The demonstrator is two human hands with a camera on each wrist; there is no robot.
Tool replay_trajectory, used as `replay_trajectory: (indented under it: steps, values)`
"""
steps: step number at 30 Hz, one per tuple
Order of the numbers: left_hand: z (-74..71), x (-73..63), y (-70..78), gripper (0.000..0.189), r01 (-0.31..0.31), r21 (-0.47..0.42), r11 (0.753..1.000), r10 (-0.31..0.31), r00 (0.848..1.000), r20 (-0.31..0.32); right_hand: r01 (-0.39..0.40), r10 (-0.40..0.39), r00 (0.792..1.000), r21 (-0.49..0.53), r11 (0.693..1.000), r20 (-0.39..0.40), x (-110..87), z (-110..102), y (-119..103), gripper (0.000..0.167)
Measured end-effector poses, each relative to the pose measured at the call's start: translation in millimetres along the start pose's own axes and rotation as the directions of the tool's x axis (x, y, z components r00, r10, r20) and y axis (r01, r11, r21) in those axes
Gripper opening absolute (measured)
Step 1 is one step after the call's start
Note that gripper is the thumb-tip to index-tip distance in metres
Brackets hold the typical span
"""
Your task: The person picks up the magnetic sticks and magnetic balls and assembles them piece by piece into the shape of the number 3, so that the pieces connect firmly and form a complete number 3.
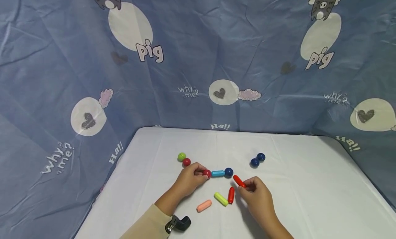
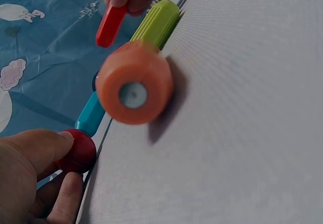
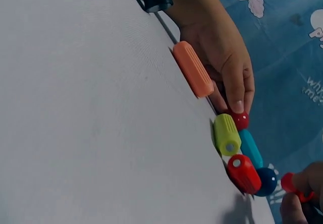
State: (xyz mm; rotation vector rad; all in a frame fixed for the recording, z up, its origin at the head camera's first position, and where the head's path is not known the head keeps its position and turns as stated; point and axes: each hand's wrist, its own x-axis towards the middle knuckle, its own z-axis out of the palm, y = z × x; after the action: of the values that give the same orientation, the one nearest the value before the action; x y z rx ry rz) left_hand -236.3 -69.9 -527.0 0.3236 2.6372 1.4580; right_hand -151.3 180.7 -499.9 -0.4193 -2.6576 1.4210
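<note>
My left hand (image 1: pixel 189 179) pinches a red ball (image 1: pixel 207 173) between thumb and fingers. From that ball a light blue rod (image 1: pixel 218 173) runs to a dark blue ball (image 1: pixel 229 172), the three in one line on the white table. My right hand (image 1: pixel 257 197) holds a red rod (image 1: pixel 239 181) by its near end, its free tip pointing at the dark blue ball with a small gap. Below the line lie a second red rod (image 1: pixel 231 195), a yellow-green rod (image 1: pixel 221 199) and an orange rod (image 1: pixel 204 206), which looms large in the left wrist view.
A green ball (image 1: pixel 182 157) and another red ball (image 1: pixel 186 162) sit together beyond my left hand. Two dark blue balls (image 1: pixel 255 162) rest at the back right. A blue printed cloth (image 1: pixel 198 60) hangs behind the white table (image 1: pixel 309 184). A black device (image 1: pixel 182 223) is on the left wrist.
</note>
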Motion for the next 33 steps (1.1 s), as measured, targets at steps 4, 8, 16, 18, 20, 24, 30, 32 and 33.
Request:
replay_trajectory:
  steps: [4, 8, 16, 18, 20, 24, 30, 32, 33]
  values:
    - [0.3, 0.0, -0.6, 0.023, 0.0, -0.004, 1.0, 0.0, 1.0, -0.002, -0.013, 0.013, 1.0, 0.024, 1.0, 0.0, 3.1, 6.2, 0.6, 0.022]
    - [1.2, 0.2, -1.1, 0.024, -0.002, -0.014, 1.0, 0.002, 1.0, 0.0, -0.035, 0.034, 0.999, 0.039, 0.999, 0.006, 4.7, 10.6, 0.1, 0.023]
    - [1.0, 0.7, 0.3, 0.024, -0.006, -0.021, 1.0, 0.006, 1.0, -0.007, -0.049, 0.049, 0.999, 0.039, 0.998, 0.015, 9.5, 16.1, -3.9, 0.024]
    - [0.9, 1.4, 0.7, 0.024, -0.004, -0.019, 1.0, 0.004, 1.0, -0.01, -0.04, 0.04, 0.999, 0.038, 0.998, 0.011, 10.4, 17.2, -5.1, 0.023]
    - [0.9, 1.9, 1.0, 0.024, -0.004, -0.018, 1.0, 0.004, 1.0, -0.012, -0.032, 0.032, 0.999, 0.032, 0.999, 0.004, 10.6, 18.7, -5.7, 0.023]
    - [0.3, 1.2, 1.1, 0.024, 0.004, -0.018, 1.0, -0.004, 1.0, -0.011, -0.019, 0.019, 1.0, 0.014, 1.0, 0.003, 9.1, 22.9, -6.2, 0.022]
    - [1.1, 1.0, -0.6, 0.023, 0.018, -0.019, 1.0, -0.018, 1.0, 0.0, -0.013, 0.013, 1.0, 0.011, 1.0, 0.001, 6.7, 29.1, -6.4, 0.023]
    - [1.3, 1.1, -0.8, 0.023, 0.019, -0.018, 1.0, -0.019, 1.0, 0.0, -0.014, 0.014, 1.0, 0.009, 1.0, 0.002, 7.0, 30.3, -6.6, 0.024]
    - [1.3, 1.1, -0.7, 0.023, 0.016, -0.018, 1.0, -0.016, 1.0, -0.001, -0.014, 0.014, 1.0, 0.006, 1.0, 0.002, 7.4, 30.7, -6.6, 0.025]
